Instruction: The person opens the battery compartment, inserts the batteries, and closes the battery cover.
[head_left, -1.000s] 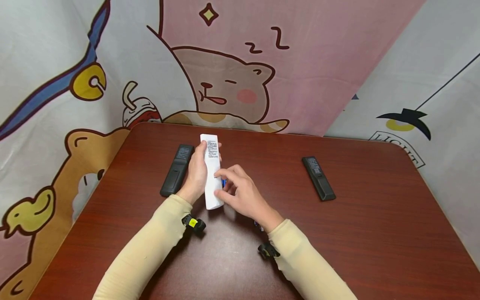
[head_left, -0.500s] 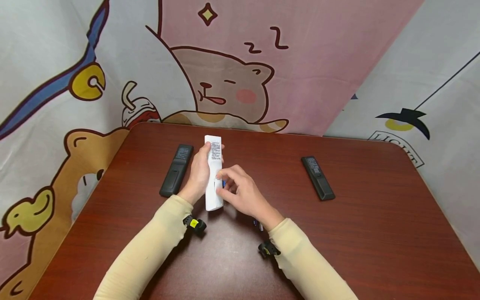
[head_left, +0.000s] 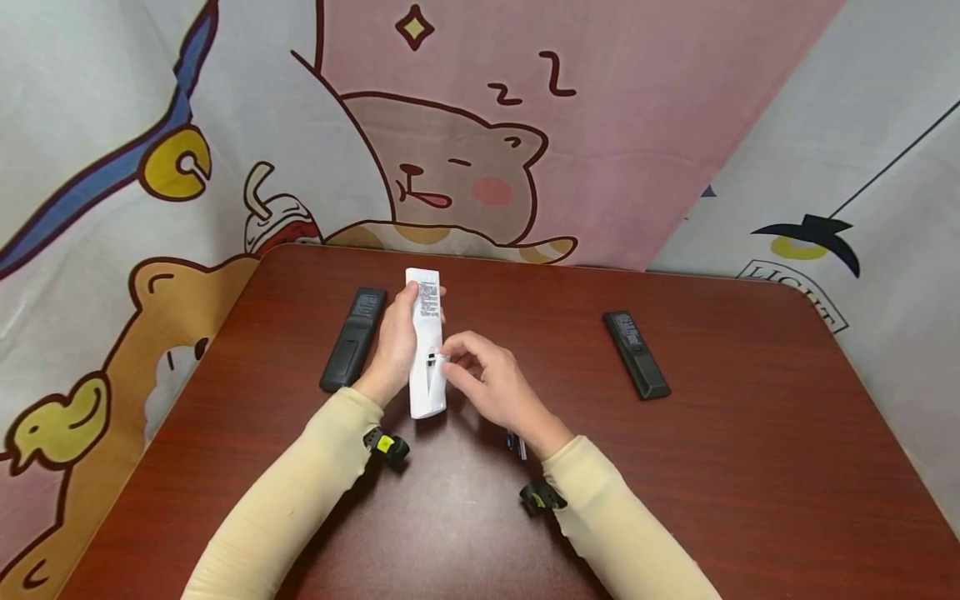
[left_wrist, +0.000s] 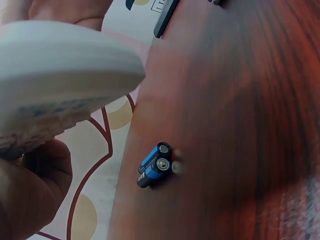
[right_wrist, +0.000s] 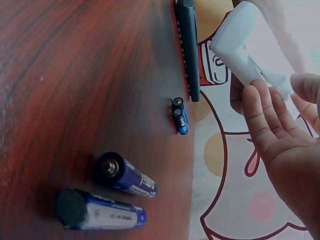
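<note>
While your left hand (head_left: pixel 393 346) gripped the white remote (head_left: pixel 424 333), thumb along its left edge and fingertips showing past its right edge, your right hand (head_left: pixel 495 383) pinched a small white cover (head_left: pixel 437 379) between thumb and index finger; the white remote was up off the brown table (head_left: pixel 712 467), its back turned toward you, with printed text at its far end; the cover stood partly raised from that back, and a dark gap showed beside it; your other right fingers, seen from the right wrist, were bent close to the white remote's edge; just left of the white remote lay a black remote (head_left: pixel 354 340), back up; well to the right of the white remote lay a second black remote (head_left: pixel 636 355), also back up; nearer your body than the white remote, and to its right, lay two blue batteries (right_wrist: pixel 127 177) side by side, partly hidden from the head camera by your right wrist; a further pair of blue-and-black batteries (left_wrist: pixel 156 165) lay on the table near the white remote, plain in both wrist views; beyond the white remote hung a cloth (head_left: pixel 615 150) printed with a sleeping bear.
</note>
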